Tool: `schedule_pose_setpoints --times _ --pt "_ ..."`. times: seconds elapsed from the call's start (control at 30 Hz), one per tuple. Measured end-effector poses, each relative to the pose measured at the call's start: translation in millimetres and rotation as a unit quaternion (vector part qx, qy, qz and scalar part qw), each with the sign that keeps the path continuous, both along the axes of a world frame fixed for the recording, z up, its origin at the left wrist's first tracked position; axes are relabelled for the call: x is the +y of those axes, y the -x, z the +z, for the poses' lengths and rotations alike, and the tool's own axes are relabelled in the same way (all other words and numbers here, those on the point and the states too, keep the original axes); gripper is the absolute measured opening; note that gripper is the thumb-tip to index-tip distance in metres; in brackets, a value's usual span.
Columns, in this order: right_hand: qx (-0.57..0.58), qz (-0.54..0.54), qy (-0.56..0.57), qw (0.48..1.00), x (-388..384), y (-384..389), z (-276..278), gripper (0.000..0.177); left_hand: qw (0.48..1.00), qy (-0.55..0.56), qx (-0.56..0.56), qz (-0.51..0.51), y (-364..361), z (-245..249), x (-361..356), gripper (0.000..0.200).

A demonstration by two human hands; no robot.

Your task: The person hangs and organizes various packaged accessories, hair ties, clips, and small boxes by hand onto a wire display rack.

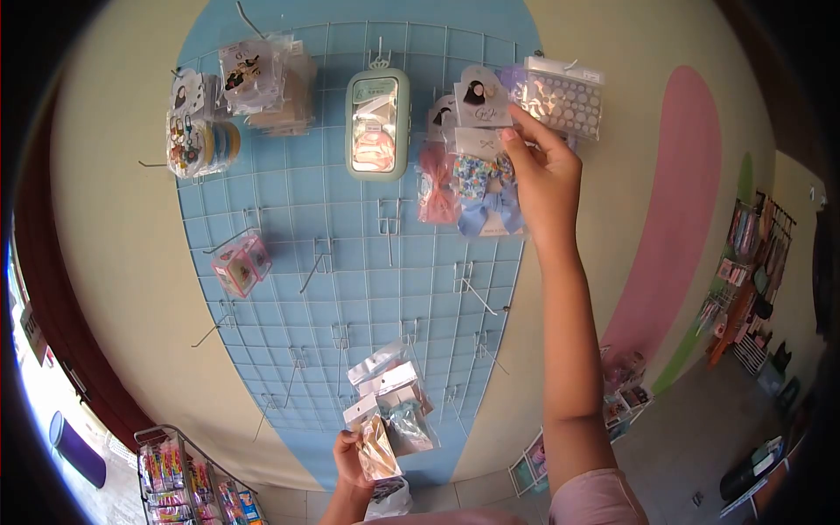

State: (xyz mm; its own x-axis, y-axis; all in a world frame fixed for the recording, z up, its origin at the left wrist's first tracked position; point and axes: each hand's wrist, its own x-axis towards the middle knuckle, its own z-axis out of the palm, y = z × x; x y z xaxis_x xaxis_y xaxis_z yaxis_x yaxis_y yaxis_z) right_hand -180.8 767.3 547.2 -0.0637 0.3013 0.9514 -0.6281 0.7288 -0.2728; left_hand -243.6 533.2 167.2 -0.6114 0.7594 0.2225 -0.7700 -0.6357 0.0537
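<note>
My right hand (pixel 547 175) is raised to the upper right of the wire grid. Its thumb and index finger pinch the edge of a packaged bow set (pixel 486 188) with a floral bow and a blue bow. A pink bow packet (pixel 437 184) hangs just left of it, and a white card (pixel 481 96) with a dark figure is above. Low in front of the grid, my left hand (pixel 352 459) holds several clear packets (pixel 394 411) with white header tops, fanned out. Part of that hand is hidden behind the packets.
The wire grid (pixel 350 254) carries protruding metal hooks. A green case (pixel 378 122) hangs at top centre, small packets (pixel 254 79) at upper left, pink boxes (pixel 242 264) below them, and a dotted packet (pixel 560 101) at upper right. A snack rack (pixel 175 472) stands lower left.
</note>
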Motion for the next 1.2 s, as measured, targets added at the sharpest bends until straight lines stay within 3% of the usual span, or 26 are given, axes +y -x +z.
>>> schedule_pose_setpoints --times 0.53,0.73,0.83,0.93,1.03,1.1,1.13,1.2 --pt "-0.053 -0.105 -0.013 0.993 -7 -9 -2 0.03 1.0 -0.013 -0.01 -0.006 -5 -7 -4 0.064" --pt "-0.069 -0.099 0.001 0.993 -7 -5 0 0.031 1.0 0.0 -0.008 0.0 -5 -7 -6 0.066" --pt "-0.052 -0.2 -0.088 0.974 13 25 -2 0.031 1.0 0.008 0.007 -0.015 -2 -6 -3 0.069" --pt "-0.08 -0.219 -0.117 0.965 27 46 -17 0.038 0.999 0.022 0.024 -0.013 -6 17 1 0.071" --pt "0.045 -0.376 -0.176 0.909 16 28 -38 0.034 0.998 -0.015 0.062 -0.003 -4 38 3 0.076" --pt "-0.05 -0.283 -0.108 0.952 -12 1 -59 0.023 0.997 -0.029 0.074 0.002 -4 52 2 0.078" --pt "-0.178 -0.215 -0.082 0.957 -24 -10 -73 0.025 0.996 -0.025 0.084 0.018 -2 58 3 0.078" --pt "-0.424 -0.127 -0.074 0.894 -48 -32 -96 0.023 0.993 -0.014 0.103 0.046 0 67 6 0.079"
